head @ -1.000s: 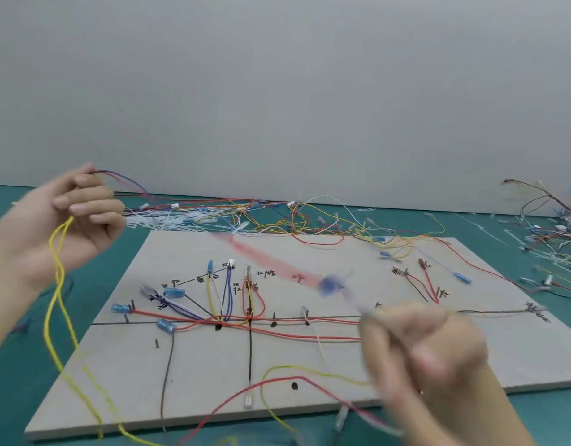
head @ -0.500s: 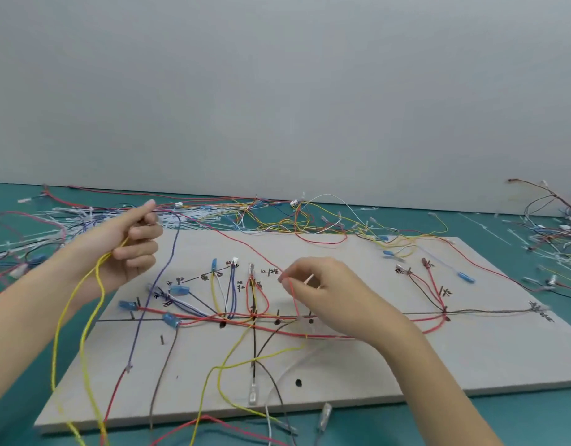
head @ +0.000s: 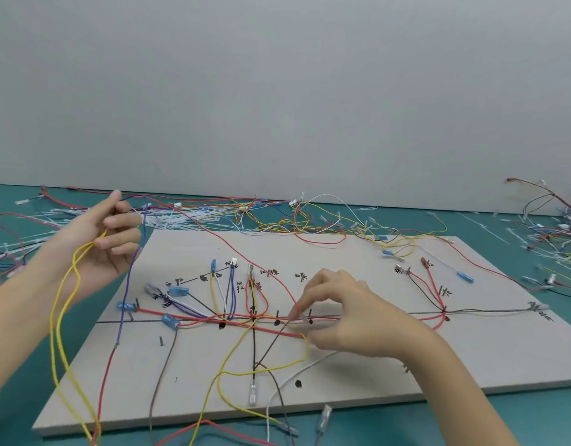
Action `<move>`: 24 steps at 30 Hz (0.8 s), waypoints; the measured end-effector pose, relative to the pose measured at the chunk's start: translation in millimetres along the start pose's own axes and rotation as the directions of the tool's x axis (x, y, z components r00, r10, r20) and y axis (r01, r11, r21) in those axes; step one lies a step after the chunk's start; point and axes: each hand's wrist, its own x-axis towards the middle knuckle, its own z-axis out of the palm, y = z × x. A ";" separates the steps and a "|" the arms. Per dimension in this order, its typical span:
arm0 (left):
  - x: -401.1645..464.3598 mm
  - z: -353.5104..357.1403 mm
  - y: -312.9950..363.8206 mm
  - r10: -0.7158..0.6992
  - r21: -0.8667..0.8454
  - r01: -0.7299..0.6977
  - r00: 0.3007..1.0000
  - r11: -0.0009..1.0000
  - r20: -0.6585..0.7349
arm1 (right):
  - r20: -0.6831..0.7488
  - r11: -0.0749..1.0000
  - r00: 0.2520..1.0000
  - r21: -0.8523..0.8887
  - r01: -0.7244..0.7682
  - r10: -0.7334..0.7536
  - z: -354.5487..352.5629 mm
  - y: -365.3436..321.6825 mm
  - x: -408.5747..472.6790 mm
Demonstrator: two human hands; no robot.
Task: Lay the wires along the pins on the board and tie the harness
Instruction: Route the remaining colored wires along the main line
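While your left hand (head: 100, 239) sits raised at the left of the frame, its fingers curl round a bundle of loose leads: the doubled yellow wire (head: 63, 317) and the purple wire (head: 129, 284) hang from it down past the board's left edge. Your right hand (head: 345, 317) is low at the centre of the frame, thumb and forefinger pinching a thin red wire (head: 255, 259) just above the black line drawn across the board (head: 342, 259), close to a pin (head: 310, 313).

Judging by what lies there, you are roughly midway through routing. Several wires already follow the marked trunk: red runs along the line, blue-sleeved terminals (head: 178, 291) sit at the left branch, and a red and dark pair fans up at the right of the frame. Still unplaced are the leads in your left hand, the yellow loop (head: 261, 368) and the white wire (head: 297, 375) sprawling over the lower centre, and the pinched red lead, which trails up to the heap behind the board.

I cannot make out any tie on the laid bundle, so the tying appears to remain. The cable ties (head: 181, 217) lie scattered at the upper left.
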 end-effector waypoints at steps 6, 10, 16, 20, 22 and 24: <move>-2.8 4.0 -1.0 -0.018 -0.006 0.018 1.000 1.000 0.001 | 0.103 0.999 0.995 0.047 -0.003 -0.002 13.7 -6.5 -15.9; -3.6 2.7 -0.9 -0.024 -0.015 0.024 1.000 1.000 -0.019 | 0.107 1.000 0.994 -0.013 0.000 0.001 17.2 -14.5 -26.6; -2.4 -1.0 0.0 -0.038 -0.030 0.037 0.999 0.999 -0.026 | 0.444 0.991 0.890 -0.116 -0.059 0.105 4.9 -32.0 -40.2; -2.5 0.5 -3.7 -0.066 0.015 0.066 0.998 0.998 -0.015 | 0.615 1.000 0.788 0.018 -0.001 -0.010 -11.3 -41.3 -44.8; -3.0 3.3 -6.1 -0.095 0.072 0.096 0.995 0.993 -0.019 | 0.525 0.982 0.847 0.188 -0.022 -0.081 -21.1 -42.6 -45.1; -4.1 6.2 -7.7 -0.117 0.120 0.118 0.993 0.986 -0.009 | 0.233 0.908 0.966 0.419 0.006 -0.114 -22.5 -40.6 -36.3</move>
